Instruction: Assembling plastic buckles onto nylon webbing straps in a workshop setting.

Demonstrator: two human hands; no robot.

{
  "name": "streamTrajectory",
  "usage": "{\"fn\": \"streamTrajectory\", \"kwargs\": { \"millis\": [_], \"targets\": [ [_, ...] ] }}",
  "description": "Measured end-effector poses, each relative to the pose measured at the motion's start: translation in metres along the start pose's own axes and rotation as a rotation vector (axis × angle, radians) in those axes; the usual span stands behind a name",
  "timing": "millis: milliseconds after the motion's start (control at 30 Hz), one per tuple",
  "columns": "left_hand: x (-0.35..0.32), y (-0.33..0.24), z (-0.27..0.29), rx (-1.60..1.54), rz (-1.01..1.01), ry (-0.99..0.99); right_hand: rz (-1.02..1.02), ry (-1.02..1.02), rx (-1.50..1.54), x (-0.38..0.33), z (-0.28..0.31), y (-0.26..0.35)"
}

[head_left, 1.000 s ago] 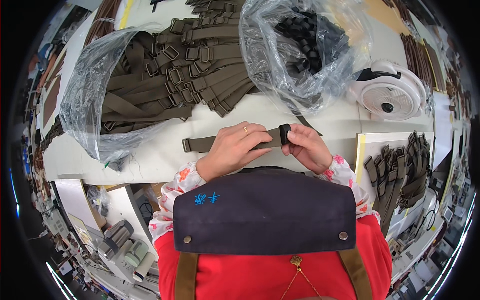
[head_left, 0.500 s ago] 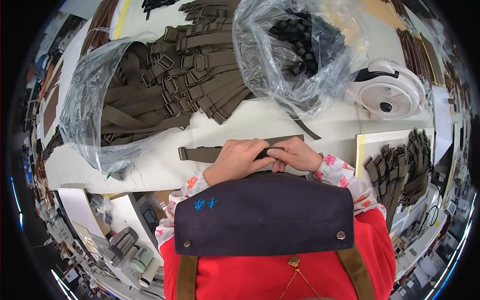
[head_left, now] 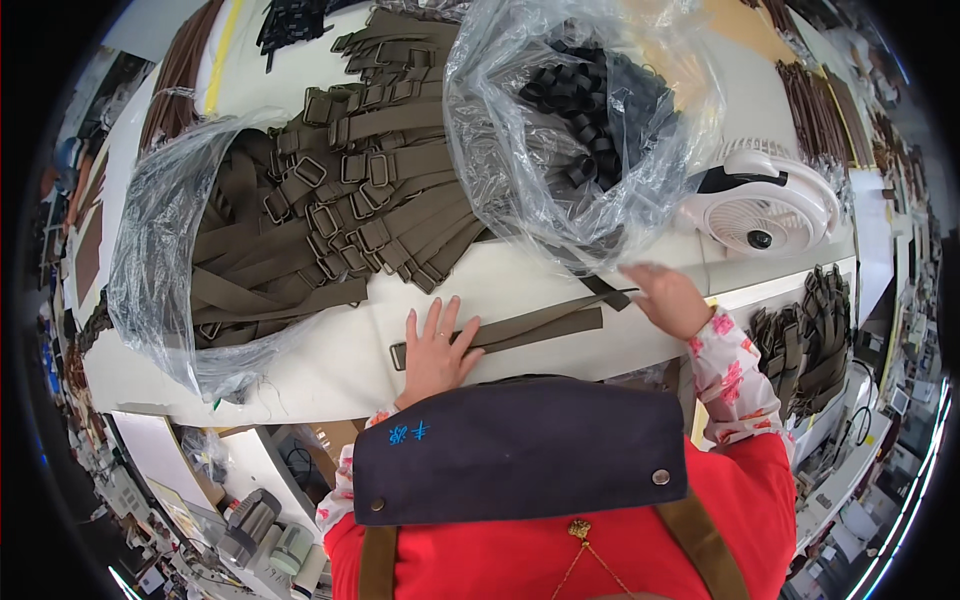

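Observation:
An olive-brown webbing strap [head_left: 540,328] lies across the white table in front of me, with a buckle [head_left: 398,356] at its left end. My left hand [head_left: 437,350] lies on the strap near this buckle, its fingers spread. At the right, my right hand [head_left: 672,300] is at the tip of the strap's upper length, which runs up to its fingers; they look closed on it, though motion blurs them. Just left of that hand, the end of a black strap [head_left: 604,290] hangs out of a clear plastic bag [head_left: 490,190] and crosses close to the webbing.
Beyond my left hand, many buckled straps [head_left: 370,190] are heaped, partly inside another clear bag [head_left: 150,270]. Black webbing [head_left: 590,110] fills the bag farther right. A white fan [head_left: 762,215] stands beside it. More straps [head_left: 800,340] hang at the right.
My hands were together at the middle of the strap. The right has moved away to the right along it; the left has opened flat near the buckle. The view has shifted slightly.

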State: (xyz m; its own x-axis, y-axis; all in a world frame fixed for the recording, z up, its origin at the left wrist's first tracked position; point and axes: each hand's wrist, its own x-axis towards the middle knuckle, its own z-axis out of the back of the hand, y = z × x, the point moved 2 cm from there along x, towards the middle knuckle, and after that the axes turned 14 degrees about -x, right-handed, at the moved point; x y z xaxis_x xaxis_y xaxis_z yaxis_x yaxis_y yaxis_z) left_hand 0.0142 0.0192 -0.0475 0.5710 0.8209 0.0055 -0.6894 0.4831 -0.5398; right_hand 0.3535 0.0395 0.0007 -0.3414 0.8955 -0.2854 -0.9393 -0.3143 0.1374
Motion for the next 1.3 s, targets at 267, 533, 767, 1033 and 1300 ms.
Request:
{"fn": "streamTrajectory", "kwargs": {
  "millis": [267, 533, 767, 1033, 1300],
  "targets": [
    [0.105, -0.004, 0.045, -0.452, -0.018, -0.276, -0.944, -0.659, -0.393, 0.17, 0.097, -0.131],
    [0.202, 0.018, 0.009, -0.732, 0.031, -0.184, -1.243, -0.411, 0.299, 0.215, -0.023, -0.283],
    [0.246, 0.012, -0.012, -0.811, -0.126, -0.326, -1.052, -1.018, 0.272, 0.218, 0.117, -0.236],
    [0.235, -0.025, 0.01, -1.042, -0.129, -0.204, -0.865, -1.034, 0.207, 0.195, 0.179, -0.236],
    [0.185, 0.007, 0.011, -0.945, 0.033, -0.166, -0.929, -1.238, -0.404, 0.19, 0.155, -0.185]
  ]
}}
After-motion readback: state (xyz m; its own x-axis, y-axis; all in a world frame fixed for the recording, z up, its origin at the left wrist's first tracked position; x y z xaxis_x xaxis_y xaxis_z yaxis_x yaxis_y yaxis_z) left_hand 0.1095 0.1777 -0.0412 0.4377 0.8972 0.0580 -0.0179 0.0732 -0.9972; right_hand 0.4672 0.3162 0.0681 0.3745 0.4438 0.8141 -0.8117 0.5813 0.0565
